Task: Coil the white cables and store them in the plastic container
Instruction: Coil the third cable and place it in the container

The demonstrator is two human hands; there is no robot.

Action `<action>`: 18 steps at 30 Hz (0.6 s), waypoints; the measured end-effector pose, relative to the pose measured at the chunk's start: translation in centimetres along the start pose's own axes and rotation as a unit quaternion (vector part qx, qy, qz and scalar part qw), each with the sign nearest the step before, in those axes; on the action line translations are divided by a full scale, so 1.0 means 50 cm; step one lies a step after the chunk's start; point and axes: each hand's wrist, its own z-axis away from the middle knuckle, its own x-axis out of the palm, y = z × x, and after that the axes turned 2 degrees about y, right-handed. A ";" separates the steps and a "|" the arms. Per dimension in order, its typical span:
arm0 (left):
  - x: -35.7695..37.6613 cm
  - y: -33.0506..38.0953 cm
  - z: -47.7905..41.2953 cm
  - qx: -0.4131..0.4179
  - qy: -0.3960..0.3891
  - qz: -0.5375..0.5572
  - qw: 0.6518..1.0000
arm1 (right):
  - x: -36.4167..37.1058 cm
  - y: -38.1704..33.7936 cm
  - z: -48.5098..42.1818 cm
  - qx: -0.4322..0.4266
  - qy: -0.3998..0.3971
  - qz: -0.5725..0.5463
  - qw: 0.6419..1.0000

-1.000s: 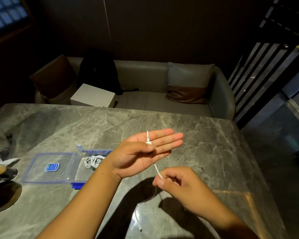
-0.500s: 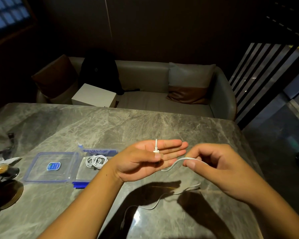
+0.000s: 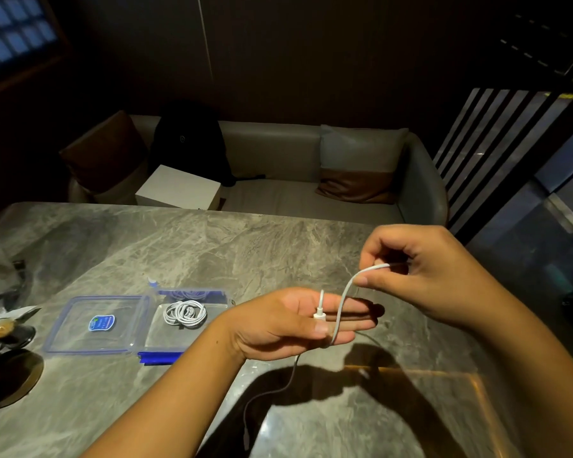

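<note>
You're on the first wrap: left hand (image 3: pixel 278 325) pins the white cable (image 3: pixel 339 312) plug under its thumb, fingers flat; right hand (image 3: pixel 420 272) pinches the cable above them. Next, loop it round the left fingers. One coiled cable (image 3: pixel 185 313) already sits in the plastic container (image 3: pixel 153 335) on the table (image 3: pixel 245 252).

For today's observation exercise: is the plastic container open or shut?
Open. Its lid lies flat on the table beside the container, and a coiled white cable shows uncovered inside.
</note>
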 end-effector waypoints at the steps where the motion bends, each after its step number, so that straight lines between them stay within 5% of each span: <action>1: 0.004 0.002 -0.001 -0.003 -0.008 0.000 1.000 | 0.002 -0.002 -0.004 -0.006 0.008 0.006 1.000; 14: 0.038 0.005 -0.002 -0.029 -0.047 -0.046 0.997 | 0.017 -0.039 -0.025 -0.087 0.005 0.112 0.990; 18: 0.050 0.000 -0.004 -0.020 -0.072 -0.074 0.994 | 0.036 -0.035 -0.042 -0.083 -0.019 0.062 0.994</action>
